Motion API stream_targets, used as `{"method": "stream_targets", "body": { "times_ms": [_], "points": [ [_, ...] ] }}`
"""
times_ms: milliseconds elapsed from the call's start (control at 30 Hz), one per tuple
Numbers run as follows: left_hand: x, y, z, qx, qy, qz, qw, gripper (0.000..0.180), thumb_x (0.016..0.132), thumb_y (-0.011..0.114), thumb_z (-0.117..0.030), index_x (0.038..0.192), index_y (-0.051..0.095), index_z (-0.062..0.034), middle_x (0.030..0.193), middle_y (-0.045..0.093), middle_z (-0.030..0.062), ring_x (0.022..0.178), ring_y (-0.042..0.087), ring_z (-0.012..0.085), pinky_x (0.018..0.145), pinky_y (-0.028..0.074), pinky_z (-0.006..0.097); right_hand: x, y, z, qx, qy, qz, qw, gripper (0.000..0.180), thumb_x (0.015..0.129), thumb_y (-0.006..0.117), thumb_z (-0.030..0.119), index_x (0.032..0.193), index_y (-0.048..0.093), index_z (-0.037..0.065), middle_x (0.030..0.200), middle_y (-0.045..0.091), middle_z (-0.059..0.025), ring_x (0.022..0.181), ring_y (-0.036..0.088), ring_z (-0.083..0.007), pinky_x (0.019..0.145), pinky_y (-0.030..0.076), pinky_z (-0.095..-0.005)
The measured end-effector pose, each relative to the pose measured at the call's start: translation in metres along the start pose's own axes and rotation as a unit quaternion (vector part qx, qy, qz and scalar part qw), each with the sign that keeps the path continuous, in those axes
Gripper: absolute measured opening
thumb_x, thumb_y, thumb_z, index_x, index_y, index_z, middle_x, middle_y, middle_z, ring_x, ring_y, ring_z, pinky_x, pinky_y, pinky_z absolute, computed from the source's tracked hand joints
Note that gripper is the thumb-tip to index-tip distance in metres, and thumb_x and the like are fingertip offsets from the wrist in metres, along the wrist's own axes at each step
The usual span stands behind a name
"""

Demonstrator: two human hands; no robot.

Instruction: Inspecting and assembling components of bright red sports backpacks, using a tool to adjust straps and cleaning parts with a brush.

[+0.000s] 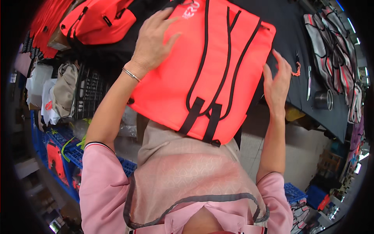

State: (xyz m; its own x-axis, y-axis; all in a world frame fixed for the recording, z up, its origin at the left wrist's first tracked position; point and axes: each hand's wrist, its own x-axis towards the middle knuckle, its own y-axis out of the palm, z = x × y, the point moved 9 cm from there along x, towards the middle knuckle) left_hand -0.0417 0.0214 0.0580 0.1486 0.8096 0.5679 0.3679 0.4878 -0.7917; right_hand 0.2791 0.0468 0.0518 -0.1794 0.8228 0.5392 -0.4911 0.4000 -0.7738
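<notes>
A bright red-orange backpack (pixel 171 89) with black-edged shoulder straps (pixel 218 74) lies tilted on a dark table, its strap side up. Its lower end, with two black webbing straps, hangs over the near edge toward my lap. My left hand (pixel 152 43) is at the upper left of the bag, fingers spread; whether it presses on the fabric I cannot tell. Beside the bag's right edge my right hand (pixel 277 82) is open, thumb and fingers apart, with nothing visible in it. The bag's underside is hidden.
Another red bag (pixel 101 21) lies at the upper left. On the dark table (pixel 288 23) to the right are a metal cup (pixel 323 100), a slim light tool (pixel 309 82) and a pile of grey straps (pixel 335 50). A black crate (pixel 89 91) stands at the left.
</notes>
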Motion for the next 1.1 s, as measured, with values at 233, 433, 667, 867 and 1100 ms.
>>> {"method": "stream_targets", "body": {
  "times_ms": [233, 433, 667, 867, 1100],
  "points": [
    [-0.044, 0.049, -0.128, -0.029, 0.233, 0.156, 0.959, 0.046, 0.097, 0.056, -0.036, 0.139, 0.053, -0.018, 0.147, 0.045, 0.0105, 0.137, 0.039, 0.0327, 0.111, 0.036, 0.047, 0.0, 0.097, 0.034, 0.121, -0.009, 0.128, 0.984, 0.039, 0.09, 0.067, 0.013, 0.127, 0.058, 0.005, 0.126, 0.048, -0.0236, 0.099, 0.06, -0.0361, 0.086, 0.051, -0.0401],
    [-0.089, 0.057, -0.104, -0.031, 0.221, 0.306, 0.926, 0.046, 0.099, 0.051, -0.035, 0.142, 0.05, -0.0194, 0.149, 0.044, 0.0082, 0.141, 0.036, 0.0312, 0.113, 0.033, 0.046, -0.018, 0.101, 0.039, 0.117, -0.052, 0.167, 0.978, 0.022, 0.089, 0.066, 0.009, 0.108, 0.062, -0.002, 0.114, 0.051, -0.022, 0.09, 0.061, -0.0379, 0.08, 0.053, -0.0436],
    [-0.12, 0.044, -0.098, -0.029, 0.165, 0.29, 0.942, 0.046, 0.096, 0.057, -0.029, 0.14, 0.052, -0.0162, 0.147, 0.046, 0.0081, 0.14, 0.037, 0.0311, 0.114, 0.033, 0.045, -0.058, 0.085, 0.086, 0.073, -0.127, 0.177, 0.973, 0.027, 0.087, 0.067, 0.009, 0.108, 0.059, -0.005, 0.106, 0.052, -0.0202, 0.097, 0.054, -0.0355, 0.085, 0.049, -0.0398],
    [-0.131, 0.0, -0.085, -0.049, 0.044, 0.22, 0.973, 0.063, 0.086, 0.071, -0.028, 0.143, 0.049, -0.0165, 0.153, 0.037, 0.0119, 0.144, 0.03, 0.0359, 0.113, 0.031, 0.051, -0.105, 0.068, 0.123, 0.087, -0.168, 0.225, 0.956, 0.039, 0.088, 0.066, 0.01, 0.119, 0.054, -0.01, 0.116, 0.053, -0.0226, 0.105, 0.053, -0.0363, 0.09, 0.049, -0.0406],
    [-0.251, -0.02, 0.0, -0.099, -0.491, -0.136, 0.855, 0.119, 0.069, 0.088, -0.034, 0.156, 0.009, -0.0106, 0.158, 0.018, 0.0233, 0.146, 0.014, 0.0404, 0.116, 0.016, 0.058, -0.103, 0.067, 0.118, 0.087, -0.145, 0.229, 0.958, 0.037, 0.089, 0.065, 0.01, 0.119, 0.056, -0.01, 0.121, 0.054, -0.0234, 0.109, 0.053, -0.0394, 0.095, 0.048, -0.0427]
  ]
}}
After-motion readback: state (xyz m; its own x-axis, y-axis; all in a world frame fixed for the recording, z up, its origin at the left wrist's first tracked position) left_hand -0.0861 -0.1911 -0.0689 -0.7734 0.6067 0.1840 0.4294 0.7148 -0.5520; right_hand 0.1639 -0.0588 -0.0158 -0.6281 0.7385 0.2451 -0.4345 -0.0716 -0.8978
